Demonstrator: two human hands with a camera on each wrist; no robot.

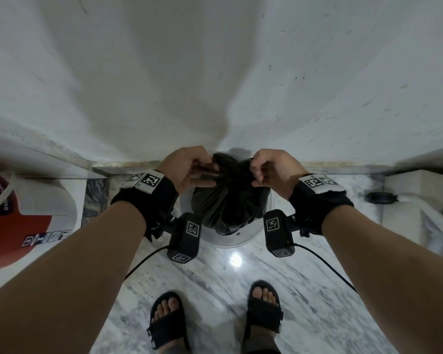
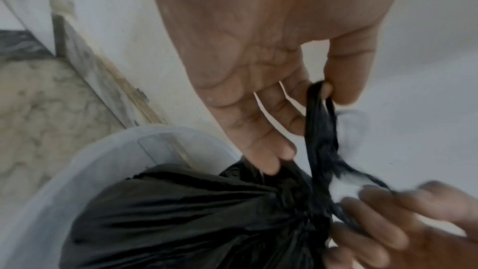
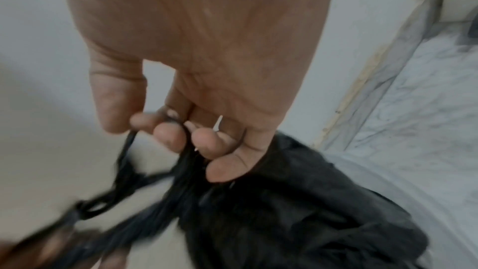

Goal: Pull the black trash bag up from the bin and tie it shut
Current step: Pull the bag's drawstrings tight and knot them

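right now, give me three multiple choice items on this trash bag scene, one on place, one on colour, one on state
1. Where does the trash bag sit?
A. in the clear bin
B. on a shelf
C. flat on the floor

2. What colour is the bag?
A. white
B. black
C. blue

3. What are the hands doing?
A. hanging idle
B. both pressing the bin rim
C. both pinching gathered strands at the bag's top

Answers:
1 A: the bin's rim rings the bag's body.
2 B: its plastic is black in all views.
3 C: the left hand and the right hand each pinch a twisted black strand.
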